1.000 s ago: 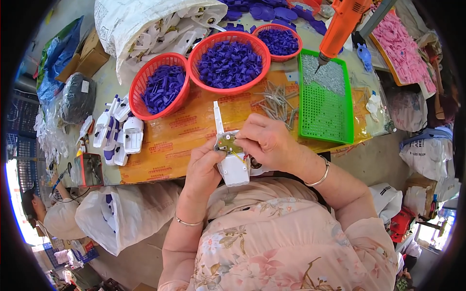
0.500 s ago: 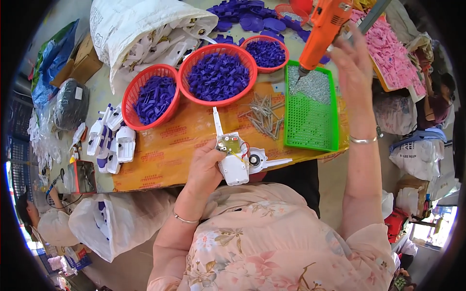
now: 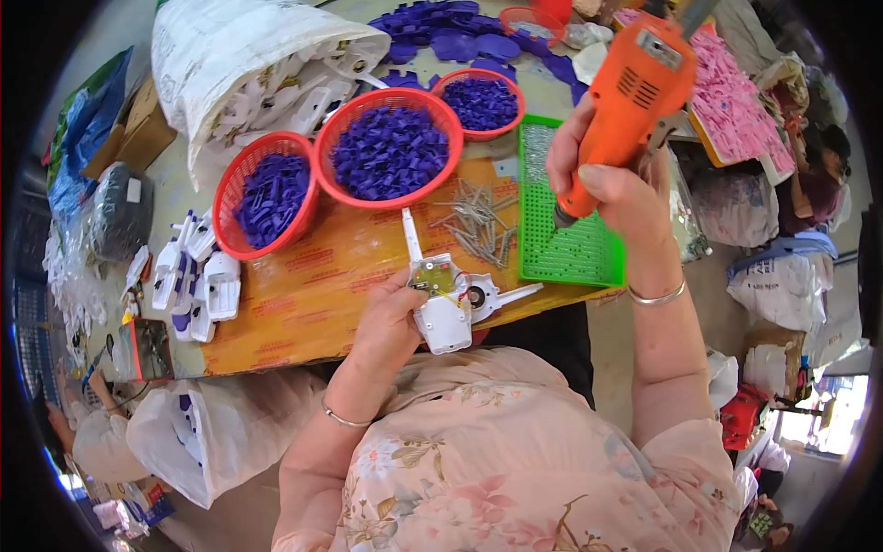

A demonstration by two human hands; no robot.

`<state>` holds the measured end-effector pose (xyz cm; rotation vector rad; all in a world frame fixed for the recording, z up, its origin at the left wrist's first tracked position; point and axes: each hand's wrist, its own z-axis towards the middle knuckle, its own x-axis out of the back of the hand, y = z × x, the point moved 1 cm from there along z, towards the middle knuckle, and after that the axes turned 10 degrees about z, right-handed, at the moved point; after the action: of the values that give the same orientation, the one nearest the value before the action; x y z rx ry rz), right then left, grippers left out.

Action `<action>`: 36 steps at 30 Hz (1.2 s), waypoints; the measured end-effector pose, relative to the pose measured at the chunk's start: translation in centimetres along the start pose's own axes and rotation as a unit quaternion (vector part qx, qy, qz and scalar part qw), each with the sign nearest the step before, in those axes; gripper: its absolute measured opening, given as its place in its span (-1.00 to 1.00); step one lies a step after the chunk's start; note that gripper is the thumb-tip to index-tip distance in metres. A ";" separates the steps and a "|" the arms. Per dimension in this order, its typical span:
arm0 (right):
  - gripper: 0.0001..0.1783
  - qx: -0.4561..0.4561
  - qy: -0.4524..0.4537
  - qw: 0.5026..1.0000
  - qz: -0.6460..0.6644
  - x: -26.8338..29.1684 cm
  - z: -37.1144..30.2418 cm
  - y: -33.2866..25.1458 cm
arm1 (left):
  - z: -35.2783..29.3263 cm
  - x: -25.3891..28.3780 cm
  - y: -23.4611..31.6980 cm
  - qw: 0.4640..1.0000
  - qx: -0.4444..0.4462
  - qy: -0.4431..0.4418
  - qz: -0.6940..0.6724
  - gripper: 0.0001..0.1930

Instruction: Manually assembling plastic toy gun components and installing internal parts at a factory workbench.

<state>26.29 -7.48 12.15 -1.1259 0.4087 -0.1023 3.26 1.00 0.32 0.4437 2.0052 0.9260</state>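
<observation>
My left hand (image 3: 382, 317) pinches a white plastic housing (image 3: 444, 329) at the table's front edge. A small green circuit board and thin wires show inside it, with a narrow arm sticking up and a round part at its right. My right hand (image 3: 625, 198) is wrapped round an orange electric screwdriver (image 3: 635, 87), tip pointing down and left. That tip is over a green perforated tray (image 3: 570, 262); whether it touches the tray I cannot tell. Small silver screws (image 3: 537, 152) lie in the tray's far end, partly hidden by my hand.
Long metal pins (image 3: 476, 221) lie loose left of the tray. Behind are red baskets (image 3: 391, 198) of purple parts and a white sack (image 3: 267, 55) of white parts. Assembled white-and-purple pieces (image 3: 189, 281) lie at left. Pink parts (image 3: 736, 101) fill a container at far right.
My right hand, earlier open beside the hanging screwdriver, has closed round it and brought it lower. The left hand still holds the housing in about the same place.
</observation>
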 end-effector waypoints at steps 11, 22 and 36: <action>-0.74 -0.025 0.063 0.996 -0.065 1.8 -2.4 0.3 | 0.4 -1.1 -0.6 0.999 -0.004 0.007 0.038 -0.55; -0.68 0.064 0.167 0.983 -0.045 3.1 -3.0 3.4 | 0.8 -1.6 -1.0 0.999 -0.006 0.028 0.028 -0.49; -0.67 0.058 0.172 0.982 -0.045 4.0 -3.2 4.6 | 0.9 -1.1 -1.3 0.999 -0.014 0.029 0.033 -0.51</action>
<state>28.17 -9.37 5.80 -1.0119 0.6505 -0.4000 4.64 -0.12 -0.31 0.4746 2.0391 1.0162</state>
